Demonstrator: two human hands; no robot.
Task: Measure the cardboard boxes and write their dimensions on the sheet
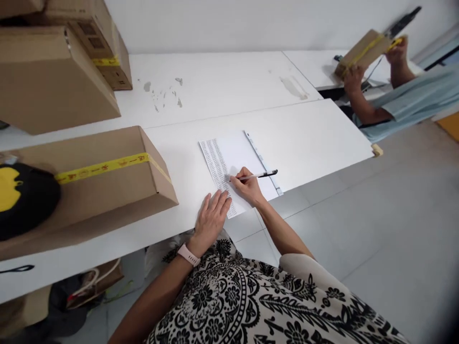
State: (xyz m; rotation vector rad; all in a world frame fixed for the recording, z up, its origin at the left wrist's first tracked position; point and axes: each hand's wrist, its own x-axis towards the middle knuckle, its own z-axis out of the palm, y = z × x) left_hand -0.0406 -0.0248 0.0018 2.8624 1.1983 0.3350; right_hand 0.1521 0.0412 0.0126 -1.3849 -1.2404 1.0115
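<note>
A printed sheet of paper point(236, 153) lies on the white table, with columns of small text along its left side and a wide blank area. My right hand point(248, 187) is closed around a pen point(263, 174), its tip at the text columns and its black end pointing right. Flat at the sheet's lower left edge rests my left hand point(213, 215), fingers stretched out, fingertips touching the paper. A strip with a pale blue edge point(263, 162) shows along the paper's right side.
Left of the paper sits a taped cardboard box point(107, 196) with a black and yellow object point(28, 200) on it. More boxes point(53, 76) stand behind. At the upper right, another person's hands hold a small taped box point(362, 52). The white table point(315, 138) ends at the near edge.
</note>
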